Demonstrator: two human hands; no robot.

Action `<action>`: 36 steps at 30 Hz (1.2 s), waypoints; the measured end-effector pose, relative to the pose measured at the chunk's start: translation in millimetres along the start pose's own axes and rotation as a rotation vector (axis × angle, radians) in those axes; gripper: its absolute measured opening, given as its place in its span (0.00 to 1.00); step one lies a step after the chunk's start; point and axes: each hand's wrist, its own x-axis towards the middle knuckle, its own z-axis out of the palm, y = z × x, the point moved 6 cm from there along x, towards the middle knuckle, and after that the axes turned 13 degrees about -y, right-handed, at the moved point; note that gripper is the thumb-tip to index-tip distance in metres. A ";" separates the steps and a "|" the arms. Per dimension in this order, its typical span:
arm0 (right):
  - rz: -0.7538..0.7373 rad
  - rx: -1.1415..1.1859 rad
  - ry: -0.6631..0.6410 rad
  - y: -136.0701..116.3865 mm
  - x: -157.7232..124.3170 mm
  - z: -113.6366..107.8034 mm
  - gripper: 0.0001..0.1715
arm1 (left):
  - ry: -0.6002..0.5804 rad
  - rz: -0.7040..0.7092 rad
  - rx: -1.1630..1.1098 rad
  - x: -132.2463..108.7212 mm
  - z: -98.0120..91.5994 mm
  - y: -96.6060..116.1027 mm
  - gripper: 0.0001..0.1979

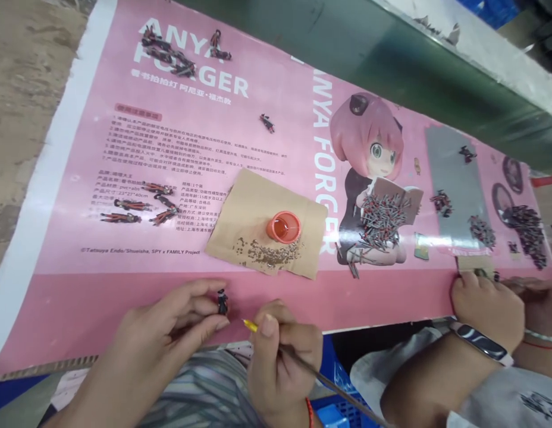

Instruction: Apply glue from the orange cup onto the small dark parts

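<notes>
— Surface?
— One pink printed sheet [102, 303], spread across the frame.
— Grip?
— Left hand [169, 315], lower centre-left: thumb and fingers pinching one small dark figure [222, 302]. Right hand [285, 351], lower centre: fingers closed around one yellow-tipped tool [250, 326], its tip near the figure, apart.
— Beyond, in the way?
— One brown card [231, 223], centre, bearing one red cup [284, 227] and scattered specks.
— Lettering?
— "ANYA FORGER", upper left, repeated centre-right; "SPY x FAMILY Project", left.
— Counts?
— Loose figures [132, 205], left of centre: about five. Lone figure [267, 123], upper centre: one. Heap of grey sticks [385, 220], right of centre: uncountable. Co-worker's hands [488, 306], far right: two.
</notes>
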 end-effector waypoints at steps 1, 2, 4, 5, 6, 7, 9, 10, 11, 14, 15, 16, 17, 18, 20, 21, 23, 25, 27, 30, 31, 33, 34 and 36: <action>0.007 -0.003 -0.024 0.4 1.2 0.9 0.24 | 0.017 0.012 -0.018 0.7 -0.3 1.5 0.16; 0.011 -0.007 -0.043 0.6 2.7 1.1 0.25 | 0.030 0.024 -0.045 1.3 -0.1 2.6 0.14; 0.003 -0.017 -0.059 -0.2 5.3 -0.1 0.24 | 0.028 0.030 -0.094 2.3 1.6 3.4 0.11; 0.001 -0.023 -0.069 -0.5 6.0 -0.3 0.24 | 0.033 0.044 -0.110 2.3 1.7 4.6 0.11; 0.000 -0.028 -0.080 -0.7 6.3 0.0 0.23 | 0.033 0.052 -0.118 2.4 1.9 5.4 0.10; -0.001 -0.034 -0.093 -0.8 6.2 0.7 0.23 | 0.023 0.052 -0.117 2.5 2.6 6.0 0.10; 0.006 -0.045 -0.117 -0.5 5.7 2.8 0.24 | 0.023 0.054 -0.125 2.7 2.9 6.6 0.10; 0.009 -0.050 -0.124 -0.4 5.4 3.5 0.24 | 0.028 0.052 -0.133 2.7 3.1 6.5 0.10; 0.014 -0.055 -0.126 -0.2 5.2 3.8 0.24 | 0.023 0.038 -0.143 2.9 4.0 5.5 0.10; 0.028 -0.068 -0.139 -0.2 5.6 3.1 0.24 | 0.019 0.018 -0.156 2.9 5.8 4.1 0.08; 0.032 -0.072 -0.144 -0.4 6.0 2.5 0.24 | 0.011 0.011 -0.148 2.8 6.4 4.1 0.08; 0.037 -0.075 -0.152 -0.6 6.5 2.0 0.23 | 0.011 0.007 -0.142 2.6 6.3 4.4 0.08; 0.043 -0.076 -0.158 -0.8 7.0 1.4 0.23 | 0.007 -0.002 -0.139 2.4 6.3 4.7 0.08; 0.044 -0.077 -0.163 -1.2 7.6 1.0 0.24 | 0.012 -0.002 -0.141 2.2 5.7 5.5 0.08; 0.047 -0.077 -0.168 -1.7 8.7 0.6 0.24 | 0.029 -0.007 -0.147 1.9 4.3 6.4 0.10; 0.046 -0.078 -0.172 -1.9 9.2 0.8 0.24 | 0.038 -0.010 -0.149 1.7 3.6 6.3 0.11; 0.043 -0.079 -0.173 -2.2 9.8 1.3 0.23 | 0.030 -0.016 -0.151 1.1 3.5 4.3 0.12; 0.043 -0.079 -0.171 -1.7 9.9 2.1 0.23 | -0.007 -0.013 -0.160 -0.5 4.1 0.0 0.11; 0.042 -0.075 -0.163 -0.7 9.5 3.0 0.23 | -0.057 0.003 -0.163 -2.7 4.3 -4.8 0.10; 0.036 -0.069 -0.157 1.9 8.3 3.6 0.24 | -0.099 -0.005 -0.150 -4.8 3.0 -12.1 0.11; 0.031 -0.064 -0.146 2.8 7.6 2.9 0.25 | -0.102 -0.014 -0.149 -4.6 2.8 -13.7 0.12; 0.010 -0.054 -0.098 3.7 5.3 -0.3 0.24 | -0.080 -0.035 -0.136 -3.6 2.7 -14.4 0.14; -0.012 -0.037 -0.041 3.3 3.4 -3.5 0.22 | -0.054 -0.030 -0.127 -3.3 2.8 -12.8 0.17; -0.063 0.027 0.084 1.4 -1.8 -9.3 0.16 | 0.028 -0.015 -0.109 -5.3 2.4 -8.5 0.22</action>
